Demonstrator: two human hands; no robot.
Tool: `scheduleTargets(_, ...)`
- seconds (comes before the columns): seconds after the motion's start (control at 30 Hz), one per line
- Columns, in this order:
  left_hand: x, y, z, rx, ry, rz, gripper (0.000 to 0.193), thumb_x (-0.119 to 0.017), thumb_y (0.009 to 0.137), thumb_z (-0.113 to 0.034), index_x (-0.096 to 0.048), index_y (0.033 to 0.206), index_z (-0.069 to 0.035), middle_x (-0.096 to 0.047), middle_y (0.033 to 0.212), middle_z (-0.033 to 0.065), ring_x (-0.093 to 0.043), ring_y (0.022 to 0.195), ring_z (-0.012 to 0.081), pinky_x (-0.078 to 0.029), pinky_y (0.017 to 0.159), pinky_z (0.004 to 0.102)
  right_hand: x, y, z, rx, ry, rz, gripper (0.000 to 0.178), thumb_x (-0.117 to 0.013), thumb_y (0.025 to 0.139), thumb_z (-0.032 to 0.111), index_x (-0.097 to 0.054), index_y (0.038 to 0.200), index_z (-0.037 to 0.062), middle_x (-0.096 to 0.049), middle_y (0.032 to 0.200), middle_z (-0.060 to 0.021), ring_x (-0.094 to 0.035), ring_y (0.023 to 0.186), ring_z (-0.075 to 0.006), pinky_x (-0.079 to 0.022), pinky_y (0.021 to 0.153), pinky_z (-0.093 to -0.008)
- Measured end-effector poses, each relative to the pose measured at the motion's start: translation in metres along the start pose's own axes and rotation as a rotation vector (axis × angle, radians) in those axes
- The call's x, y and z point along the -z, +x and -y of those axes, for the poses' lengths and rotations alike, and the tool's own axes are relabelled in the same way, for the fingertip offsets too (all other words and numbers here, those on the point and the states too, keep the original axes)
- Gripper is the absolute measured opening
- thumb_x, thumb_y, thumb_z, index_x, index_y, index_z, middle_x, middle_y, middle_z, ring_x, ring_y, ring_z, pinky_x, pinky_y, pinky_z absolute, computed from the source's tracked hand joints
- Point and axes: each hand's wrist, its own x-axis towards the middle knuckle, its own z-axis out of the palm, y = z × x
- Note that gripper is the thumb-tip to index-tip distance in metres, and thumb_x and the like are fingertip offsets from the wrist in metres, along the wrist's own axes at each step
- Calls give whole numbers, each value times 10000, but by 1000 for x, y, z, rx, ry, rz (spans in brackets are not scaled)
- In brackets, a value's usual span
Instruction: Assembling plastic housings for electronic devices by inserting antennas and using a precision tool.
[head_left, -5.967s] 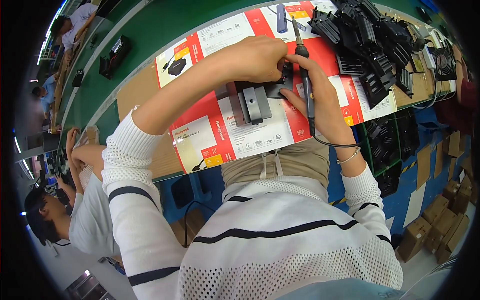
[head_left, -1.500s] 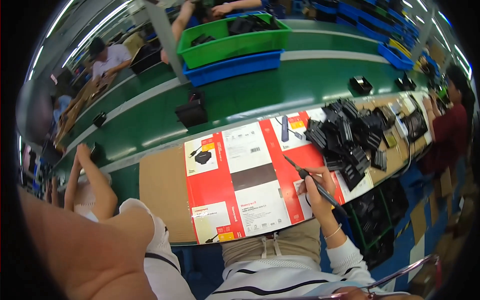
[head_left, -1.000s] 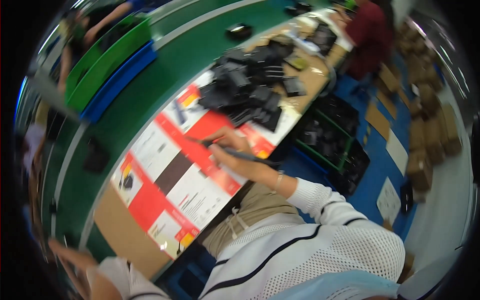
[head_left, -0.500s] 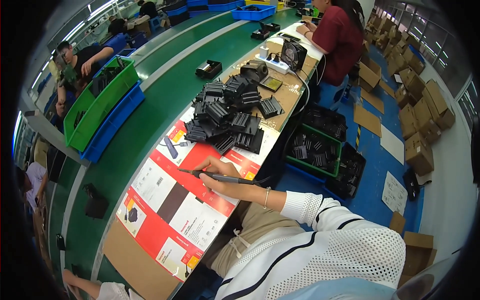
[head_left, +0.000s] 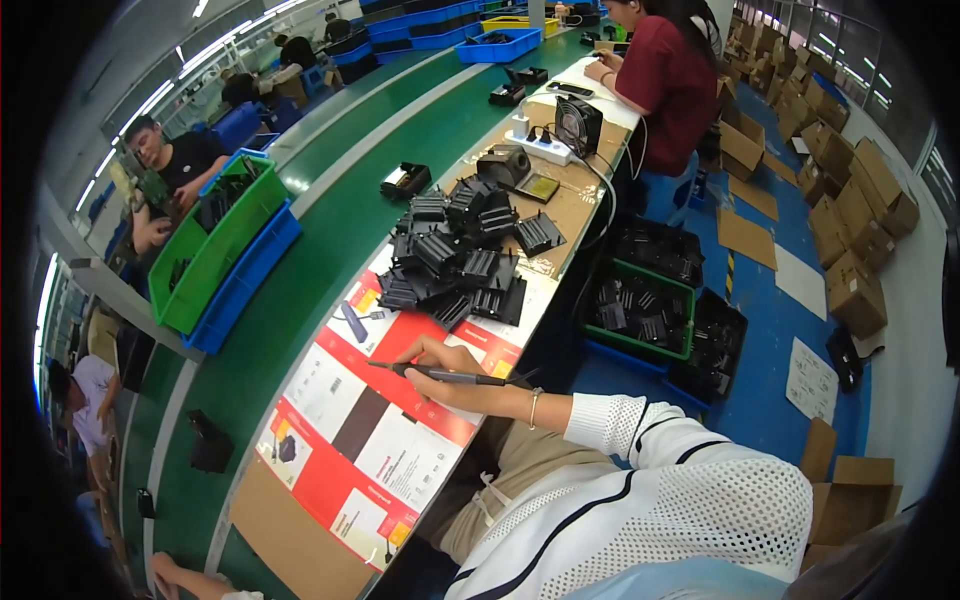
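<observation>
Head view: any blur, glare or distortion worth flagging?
In the head view, the right hand and soldering iron look fairly crisp; ceiling lights show bright at upper left; the green conveyor bows with fisheye distortion; the pale-blue patch at the bottom looks soft.

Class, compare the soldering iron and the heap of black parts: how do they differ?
The soldering iron is in the right hand; the heap of black parts lies on the cardboard-covered table. The soldering iron is one slender tool; the heap is many blocky, ridged pieces. Both look mostly dark.
</observation>
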Motion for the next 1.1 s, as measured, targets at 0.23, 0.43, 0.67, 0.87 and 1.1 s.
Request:
scheduleTargets(0.23, 16, 37, 27, 140, 263, -113, 230, -576, 916, -155, -798, 856, -140, -742, 815, 88, -735, 754, 262, -570, 592, 445, -6, 10, -7, 62, 9, -21, 177, -606, 937, 162, -571, 1053, 34, -609, 583, -85, -583, 495, -166, -394, 496, -311)
scheduleTargets(0.43, 26, 28, -17, 9, 209, -230, 154, -611, 909, -137, -747, 841, -114, -686, 743, 82, -692, 683, 243, -529, 526, 425, 0, 5, -2, 99, -42, -32, 188, -606, 931, 187, -575, 1037, 34, -585, 575, -98, -565, 481, -186, -380, 491, -331)
scheduleTargets(0.67, 75, 36, -75, -261, -57, -284, 112, -604, 920, -156, -686, 969, -99, -637, 897, 97, -641, 822, 248, -488, 653, 415, 3, -2, 1, 136, -84, -15, 203, -602, 929, 203, -576, 1052, 43, -575, 597, -122, -571, 502, -232, -396, 507, -354)
scheduleTargets(0.87, 121, 37, -141, -518, -271, -310, 177, -599, 930, -173, -635, 1079, -86, -596, 1029, 110, -596, 942, 251, -453, 762, 407, 1, -7, 6, 163, -80, -28, 224, -597, 957, 219, -574, 1103, 51, -553, 588, -100, -555, 510, -170, -385, 517, -320)
scheduleTargets(1.1, 185, 32, -196, -841, -434, -282, 293, -592, 941, -193, -574, 1207, -70, -547, 1183, 126, -544, 1081, 256, -412, 889, 397, 10, -2, -1, 210, -78, -66, 237, -598, 953, 226, -575, 1117, 57, -563, 607, -110, -564, 517, -207, -401, 528, -325)
